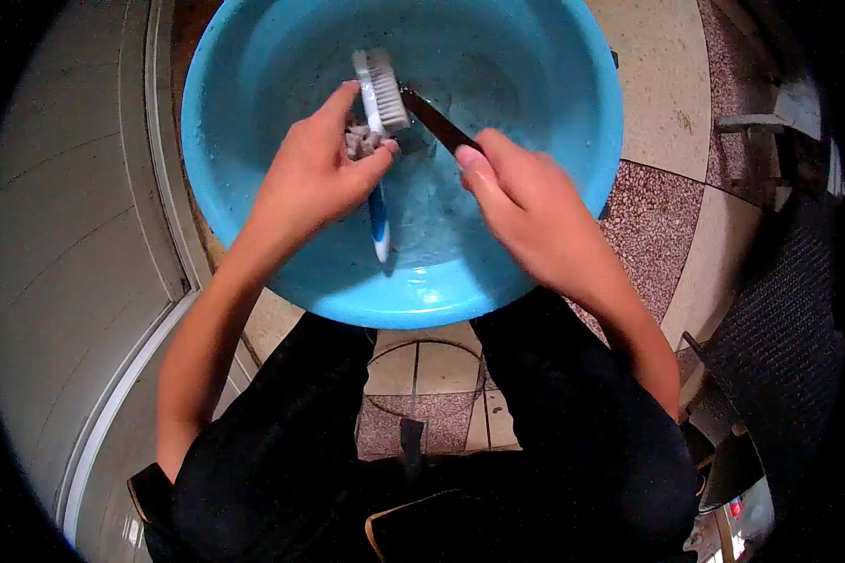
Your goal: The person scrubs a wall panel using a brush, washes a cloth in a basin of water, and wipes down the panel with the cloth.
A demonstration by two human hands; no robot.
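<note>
My left hand is closed around a white-and-blue brush over the basin. The brush's pale bristles face right, and its blue and white handle end points down below my fingers. A lumpy greyish thing, whose kind I cannot make out, is also between the left thumb and fingers. My right hand grips a dark brown, narrow handle, thumb on top. Its far end slants up-left to beside the bristles; whether they touch I cannot tell. Beneath both hands is a large blue basin with shallow water in it.
The basin stands on a tiled floor, in front of my dark-clothed legs. A pale panelled door or wall runs along the left. At the right is a black woven-looking thing. A thin wire ring shows between my knees.
</note>
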